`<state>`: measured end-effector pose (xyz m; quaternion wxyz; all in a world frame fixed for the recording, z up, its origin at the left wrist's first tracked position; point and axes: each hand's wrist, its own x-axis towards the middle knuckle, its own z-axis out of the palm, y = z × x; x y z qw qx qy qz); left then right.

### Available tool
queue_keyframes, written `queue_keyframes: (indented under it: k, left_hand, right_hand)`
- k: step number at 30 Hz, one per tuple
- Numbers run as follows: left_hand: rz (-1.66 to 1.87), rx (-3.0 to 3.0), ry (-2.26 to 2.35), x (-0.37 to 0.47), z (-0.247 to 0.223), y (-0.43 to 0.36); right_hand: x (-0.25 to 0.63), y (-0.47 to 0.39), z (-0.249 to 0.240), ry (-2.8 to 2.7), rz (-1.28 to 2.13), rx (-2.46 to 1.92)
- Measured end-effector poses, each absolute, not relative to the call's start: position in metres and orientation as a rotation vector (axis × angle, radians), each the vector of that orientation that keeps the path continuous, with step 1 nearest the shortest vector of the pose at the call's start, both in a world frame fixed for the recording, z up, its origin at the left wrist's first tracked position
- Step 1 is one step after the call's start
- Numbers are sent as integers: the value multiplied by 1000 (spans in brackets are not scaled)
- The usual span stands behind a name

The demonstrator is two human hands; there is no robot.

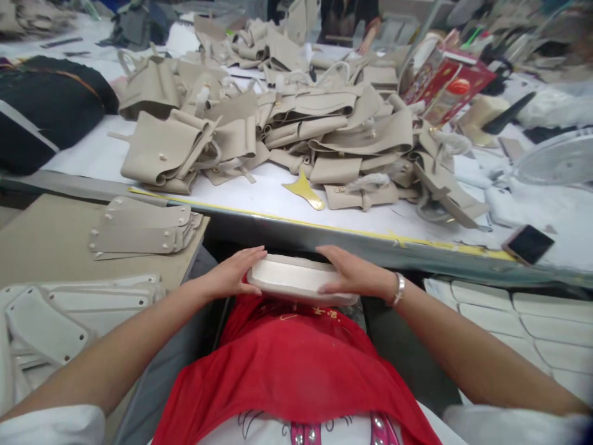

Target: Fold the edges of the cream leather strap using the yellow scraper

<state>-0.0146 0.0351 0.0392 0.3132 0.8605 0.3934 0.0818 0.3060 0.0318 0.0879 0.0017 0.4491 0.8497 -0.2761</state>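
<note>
Below the table's edge, over a red apron (296,364), a stack of white pieces (296,278) is clasped at its ends by the left hand (231,275) and right hand (354,275), with beige leather parts (296,123) heaped on the table (259,194) beyond.

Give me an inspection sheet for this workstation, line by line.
Surface: white table with a yellow-taped front edge.
Job's things: white stack of flat pieces, held over the lap between both hands.
Clutter: heap of beige pieces, gold shape, phone, red box.
Grippers: left hand and right hand press on the stack's ends.
Cables: nothing seen.
Surroundings: beige strips and white pieces at left, another person's hand far back.
</note>
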Motion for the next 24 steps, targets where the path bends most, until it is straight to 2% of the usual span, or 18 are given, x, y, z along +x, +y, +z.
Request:
queue_keyframes:
  k: [3,6,12,18,24]
  left_hand:
    - [-10,2467,929,2,50,49]
    - [-63,2516,930,10,53,56]
    - [197,2398,962,-4,39,49]
    - [450,2255,1072,-13,20,32]
    - [515,2215,1115,-13,14,25]
  right_hand:
    - [320,-5,75,2663,-772,1455]
    - [316,-8,68,2686,-651,1487]
    - [277,5,70,2642,-441,1458]
    - [232,12,64,2712,-416,1455]
    - [196,18,60,2751,-440,1481]
